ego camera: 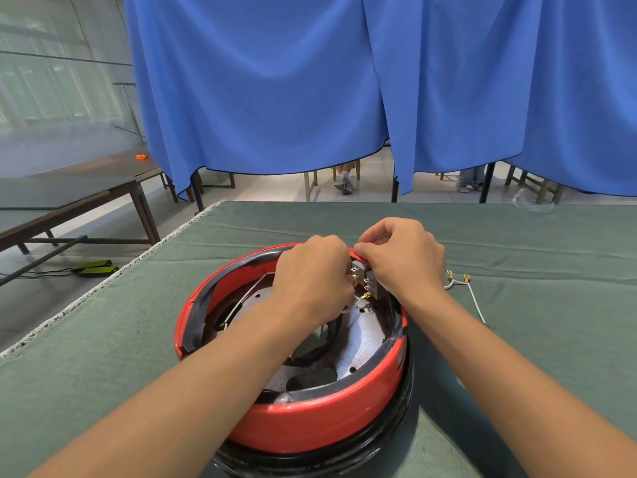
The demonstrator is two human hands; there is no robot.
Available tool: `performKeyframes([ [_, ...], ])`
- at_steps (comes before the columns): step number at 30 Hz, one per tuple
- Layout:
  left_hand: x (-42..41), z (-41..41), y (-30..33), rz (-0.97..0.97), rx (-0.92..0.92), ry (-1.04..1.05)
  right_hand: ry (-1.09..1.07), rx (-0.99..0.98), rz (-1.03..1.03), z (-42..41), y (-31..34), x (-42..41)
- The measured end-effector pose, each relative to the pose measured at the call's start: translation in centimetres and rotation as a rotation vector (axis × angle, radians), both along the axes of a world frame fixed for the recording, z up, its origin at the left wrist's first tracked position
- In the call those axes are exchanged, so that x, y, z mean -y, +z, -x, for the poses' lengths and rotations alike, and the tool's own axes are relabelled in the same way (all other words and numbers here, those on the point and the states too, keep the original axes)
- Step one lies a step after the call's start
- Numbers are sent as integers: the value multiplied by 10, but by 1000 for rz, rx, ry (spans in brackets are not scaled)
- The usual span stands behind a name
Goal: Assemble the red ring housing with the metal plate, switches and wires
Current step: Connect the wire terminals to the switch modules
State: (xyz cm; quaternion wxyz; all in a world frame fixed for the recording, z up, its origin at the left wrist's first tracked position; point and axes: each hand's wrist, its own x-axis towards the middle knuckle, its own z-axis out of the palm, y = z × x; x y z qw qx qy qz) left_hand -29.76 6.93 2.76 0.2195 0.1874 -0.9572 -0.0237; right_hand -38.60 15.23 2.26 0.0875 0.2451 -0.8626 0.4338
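Red ring housing [310,422]: both hands work at its switch [363,282].

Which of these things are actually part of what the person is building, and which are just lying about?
Part of the job:
- red ring housing
- metal plate inside it
- switch block with brass terminals at the far rim
- left hand and right hand working there
- spare white wires on the green cloth

Just lying about:
- orange object on the far table
- blue curtain
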Motion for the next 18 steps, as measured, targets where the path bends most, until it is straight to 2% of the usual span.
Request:
performKeyframes([
  [9, -4, 1, 1, 12, -14, 16, -5, 7, -2, -1, 0, 0],
  [18, 0, 1, -1, -111, -52, -7, 6, 6, 9, -2, 1, 0],
])
